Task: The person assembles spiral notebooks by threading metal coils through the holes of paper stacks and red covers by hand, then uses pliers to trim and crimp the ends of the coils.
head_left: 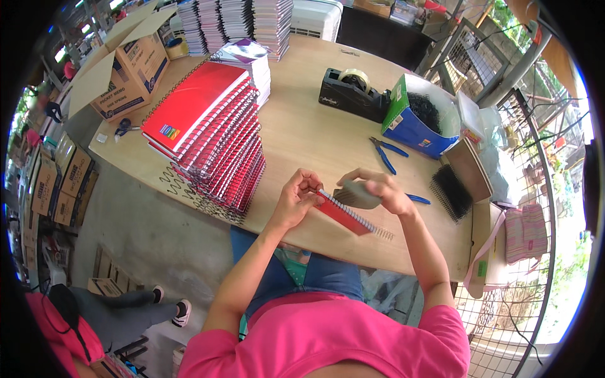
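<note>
My left hand (299,199) pinches one end of a red notebook (343,218) tilted at the table's near edge. A wire coil (362,219) runs along its spine, with loose loops poking out past the far end. My right hand (386,191), slightly blurred, is curled around a flat grey-brown block (357,194) just above the coil; its exact kind I cannot make out. To the left rises a tall stack of red spiral notebooks (211,120), several with coil ends sticking out. Blue-handled pliers (387,153) lie beyond my right hand.
A black tape dispenser (353,93) and a blue-green box of black coils (421,116) stand at the back right. More black coils (451,193) lie in a carton. An open cardboard box (134,74), scissors (125,128) and book stacks (236,28) sit back left; a person (135,315) is at left.
</note>
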Demonstrator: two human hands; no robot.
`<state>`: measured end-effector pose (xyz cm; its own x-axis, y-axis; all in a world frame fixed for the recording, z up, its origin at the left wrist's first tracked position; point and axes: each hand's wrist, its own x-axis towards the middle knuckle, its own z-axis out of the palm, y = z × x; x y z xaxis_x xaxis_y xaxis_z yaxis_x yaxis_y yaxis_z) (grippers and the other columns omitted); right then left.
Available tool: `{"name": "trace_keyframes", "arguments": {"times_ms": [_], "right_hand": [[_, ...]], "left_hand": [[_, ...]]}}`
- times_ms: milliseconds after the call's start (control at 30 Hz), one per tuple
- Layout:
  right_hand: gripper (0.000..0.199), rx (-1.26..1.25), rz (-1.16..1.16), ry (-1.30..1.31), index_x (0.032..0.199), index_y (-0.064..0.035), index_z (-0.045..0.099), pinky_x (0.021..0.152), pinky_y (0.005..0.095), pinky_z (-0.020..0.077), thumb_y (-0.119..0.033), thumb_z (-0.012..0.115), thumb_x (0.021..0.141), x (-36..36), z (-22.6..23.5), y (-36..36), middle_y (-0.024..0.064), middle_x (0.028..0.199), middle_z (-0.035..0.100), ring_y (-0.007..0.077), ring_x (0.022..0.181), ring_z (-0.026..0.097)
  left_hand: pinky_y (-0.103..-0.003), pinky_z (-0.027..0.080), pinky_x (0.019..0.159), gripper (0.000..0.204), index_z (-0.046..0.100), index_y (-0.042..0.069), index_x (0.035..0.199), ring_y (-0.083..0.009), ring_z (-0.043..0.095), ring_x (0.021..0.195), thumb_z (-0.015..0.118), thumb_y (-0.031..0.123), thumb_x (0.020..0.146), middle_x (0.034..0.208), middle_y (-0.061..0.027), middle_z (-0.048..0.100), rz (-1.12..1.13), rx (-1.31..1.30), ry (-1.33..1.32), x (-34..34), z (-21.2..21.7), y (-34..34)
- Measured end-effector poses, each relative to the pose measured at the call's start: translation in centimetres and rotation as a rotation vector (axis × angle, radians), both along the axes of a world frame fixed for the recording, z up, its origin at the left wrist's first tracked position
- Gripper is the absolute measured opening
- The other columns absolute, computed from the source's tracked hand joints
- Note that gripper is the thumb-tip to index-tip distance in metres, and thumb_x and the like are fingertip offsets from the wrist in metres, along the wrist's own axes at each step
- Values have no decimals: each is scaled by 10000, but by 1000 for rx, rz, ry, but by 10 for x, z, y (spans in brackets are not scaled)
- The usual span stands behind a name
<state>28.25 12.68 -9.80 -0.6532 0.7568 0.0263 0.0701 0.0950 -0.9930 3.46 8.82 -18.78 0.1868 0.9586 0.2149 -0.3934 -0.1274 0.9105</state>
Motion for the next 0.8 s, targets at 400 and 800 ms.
{"name": "trace_keyframes", "arguments": {"times_ms": [400, 800], "right_hand": [[381, 503, -174, -382, 1183, -63, 735, 942, 444, 504, -343, 684, 930, 8, -4, 4, 224, 1361, 556, 370, 1105, 619], [535, 899, -850, -870, 1305, -51, 597, 1071, 517, 372, -202, 786, 828, 111, -52, -71, 148, 1224, 595, 353, 1181, 551]], "left_hand": [[-223, 545, 786, 483, 490, 80, 1234, -90, 612, 898, 703, -120, 850, 969, -44, 635, 21, -39, 35, -11, 17, -6], [-190, 493, 715, 921, 158, 206, 1621, -76, 610, 908, 625, -115, 895, 1107, -120, 678, 116, -95, -58, -8, 59, -51]]}}
